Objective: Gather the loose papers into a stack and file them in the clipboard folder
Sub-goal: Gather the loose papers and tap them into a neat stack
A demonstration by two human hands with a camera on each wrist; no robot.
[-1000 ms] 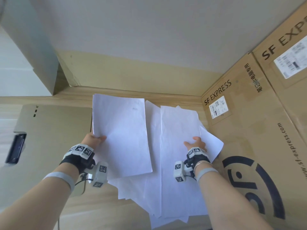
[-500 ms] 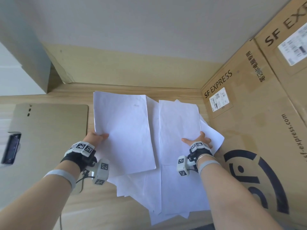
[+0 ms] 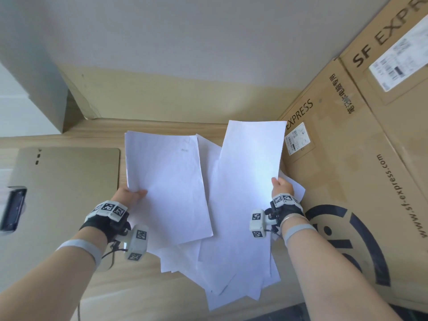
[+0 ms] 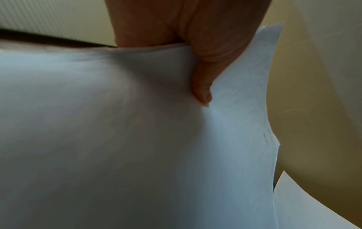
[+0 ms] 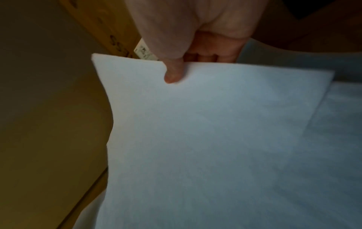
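My left hand [image 3: 133,194] pinches the left edge of a thin stack of white sheets [image 3: 166,186], thumb on top; the left wrist view shows the thumb [image 4: 201,93] pressed on that stack [image 4: 137,139]. My right hand [image 3: 280,185] pinches the right edge of a single white sheet [image 3: 250,172] lifted off the pile, thumb [image 5: 173,74] on top and fingers under the sheet [image 5: 215,124]. More loose papers [image 3: 231,269] lie spread on the wooden table below. The tan clipboard folder [image 3: 62,193] lies flat at the left, its black clip [image 3: 14,209] at its left edge.
Large SF Express cardboard boxes [image 3: 359,170] stand close along the right side of the papers. A wall and a cardboard panel [image 3: 162,100] close off the back. Bare wooden table [image 3: 129,293] shows near the front edge.
My right hand has gripped a sheet by its right edge and raised it off the pile, up and to the right. The left hand keeps its hold on its stack.
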